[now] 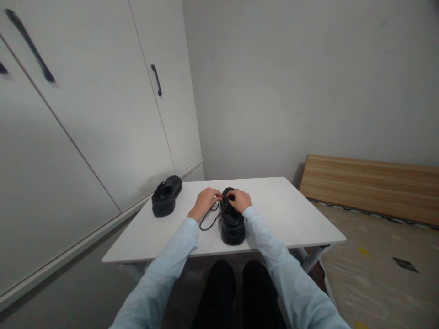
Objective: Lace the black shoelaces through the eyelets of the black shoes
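Observation:
A black shoe stands on the white table in front of me, its toe towards me. A dark shoelace loops out from its left side onto the tabletop. My left hand is at the shoe's upper left, fingertips pinched together at the lacing. From the other side my right hand bends over the shoe's upper, thumb and fingers closed at the lace area. The bit of lace between the fingertips is too small to make out clearly. A second black shoe sits apart at the table's left edge.
White cabinet doors with dark handles rise on the left, close to the table. A plain grey wall is behind it. On the right, a wood-grain panel leans over a floor with plastic-like covering. My knees are under the front edge.

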Demonstrator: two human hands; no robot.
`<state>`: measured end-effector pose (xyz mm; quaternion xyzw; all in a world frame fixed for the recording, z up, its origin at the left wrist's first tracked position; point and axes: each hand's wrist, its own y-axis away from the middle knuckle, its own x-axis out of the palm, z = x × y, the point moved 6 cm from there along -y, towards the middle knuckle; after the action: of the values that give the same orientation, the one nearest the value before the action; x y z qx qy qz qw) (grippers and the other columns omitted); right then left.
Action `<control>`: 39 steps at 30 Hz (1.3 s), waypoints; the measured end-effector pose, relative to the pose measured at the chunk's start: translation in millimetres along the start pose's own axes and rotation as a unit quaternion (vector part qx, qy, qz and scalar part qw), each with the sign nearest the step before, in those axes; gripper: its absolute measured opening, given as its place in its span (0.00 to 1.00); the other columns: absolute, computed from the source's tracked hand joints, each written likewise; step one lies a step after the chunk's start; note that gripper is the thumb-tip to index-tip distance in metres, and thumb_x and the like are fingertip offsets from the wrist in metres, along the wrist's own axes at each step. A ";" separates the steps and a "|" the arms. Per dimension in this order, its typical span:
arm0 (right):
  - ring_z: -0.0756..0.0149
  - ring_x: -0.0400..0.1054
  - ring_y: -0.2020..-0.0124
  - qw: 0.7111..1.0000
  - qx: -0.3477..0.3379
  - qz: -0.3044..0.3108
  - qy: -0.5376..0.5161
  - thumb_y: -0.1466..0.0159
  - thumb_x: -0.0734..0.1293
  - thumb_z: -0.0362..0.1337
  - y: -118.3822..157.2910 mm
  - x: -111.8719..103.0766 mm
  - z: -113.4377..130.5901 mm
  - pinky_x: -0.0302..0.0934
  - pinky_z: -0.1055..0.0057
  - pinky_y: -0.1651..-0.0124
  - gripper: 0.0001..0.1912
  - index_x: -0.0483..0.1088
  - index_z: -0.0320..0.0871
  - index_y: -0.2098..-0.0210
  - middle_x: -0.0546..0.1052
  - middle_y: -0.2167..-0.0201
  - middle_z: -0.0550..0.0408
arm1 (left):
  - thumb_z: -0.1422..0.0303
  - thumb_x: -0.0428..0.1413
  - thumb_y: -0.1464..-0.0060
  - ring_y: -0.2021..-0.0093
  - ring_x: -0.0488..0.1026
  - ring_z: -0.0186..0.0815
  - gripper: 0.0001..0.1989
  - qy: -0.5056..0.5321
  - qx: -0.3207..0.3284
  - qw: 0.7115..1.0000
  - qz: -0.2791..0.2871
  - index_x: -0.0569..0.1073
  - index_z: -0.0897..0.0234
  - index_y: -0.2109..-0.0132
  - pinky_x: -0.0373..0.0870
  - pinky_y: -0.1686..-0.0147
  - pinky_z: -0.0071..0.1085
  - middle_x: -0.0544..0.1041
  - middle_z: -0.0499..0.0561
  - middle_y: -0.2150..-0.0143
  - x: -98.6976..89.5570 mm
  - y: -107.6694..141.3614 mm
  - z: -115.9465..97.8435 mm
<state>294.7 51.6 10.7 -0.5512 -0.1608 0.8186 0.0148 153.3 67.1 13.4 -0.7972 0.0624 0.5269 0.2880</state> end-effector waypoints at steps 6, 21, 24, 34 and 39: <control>0.60 0.71 0.56 1.000 0.002 -0.006 0.025 0.39 0.64 0.39 -1.1 1.3 4.0 0.58 0.65 0.56 0.09 0.75 0.50 0.62 0.77 0.58 0.54 | 0.68 0.56 0.45 0.64 0.75 0.35 0.04 0.101 0.005 0.995 -0.007 0.76 0.60 0.65 0.65 0.64 0.27 0.80 0.47 0.66 6.2 -5.6 5.4; 0.62 0.70 0.60 0.993 0.008 -0.084 -0.085 0.40 0.64 0.33 2.0 9.0 -8.9 0.58 0.68 0.58 0.04 0.70 0.45 0.69 0.76 0.63 0.54 | 0.79 0.51 0.49 0.59 0.73 0.40 0.11 -0.028 -0.037 0.999 -0.024 0.72 0.62 0.60 0.67 0.58 0.33 0.75 0.53 0.61 0.2 -0.3 25.5; 0.62 0.70 0.60 0.978 0.006 -0.142 -0.152 0.41 0.64 0.32 2.1 10.0 -16.8 0.60 0.67 0.57 0.03 0.69 0.45 0.70 0.76 0.64 0.54 | 0.78 0.50 0.47 0.59 0.73 0.39 0.09 -0.013 -0.036 0.998 -0.058 0.72 0.64 0.62 0.68 0.56 0.34 0.75 0.54 0.62 -4.2 -2.8 26.3; 0.61 0.69 0.64 0.903 0.031 -0.265 -0.337 0.44 0.61 0.38 9.5 1.9 -34.2 0.65 0.63 0.59 0.05 0.66 0.44 0.71 0.75 0.69 0.52 | 0.74 0.52 0.49 0.63 0.74 0.32 0.06 0.202 0.003 0.972 -0.122 0.73 0.63 0.66 0.72 0.60 0.28 0.74 0.50 0.64 -27.1 -7.2 -9.6; 0.63 0.72 0.65 0.844 0.064 -0.276 -0.455 0.44 0.64 0.45 11.6 -10.8 -42.1 0.67 0.66 0.63 0.10 0.65 0.44 0.71 0.77 0.68 0.51 | 0.72 0.53 0.49 0.64 0.73 0.34 0.04 0.160 0.019 0.986 -0.043 0.73 0.64 0.68 0.71 0.61 0.29 0.75 0.50 0.66 -24.8 -5.5 -29.7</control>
<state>338.9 48.8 2.8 -0.0474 -0.2418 0.9482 0.2003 168.5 51.0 45.5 -0.8675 0.0831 0.3781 0.3123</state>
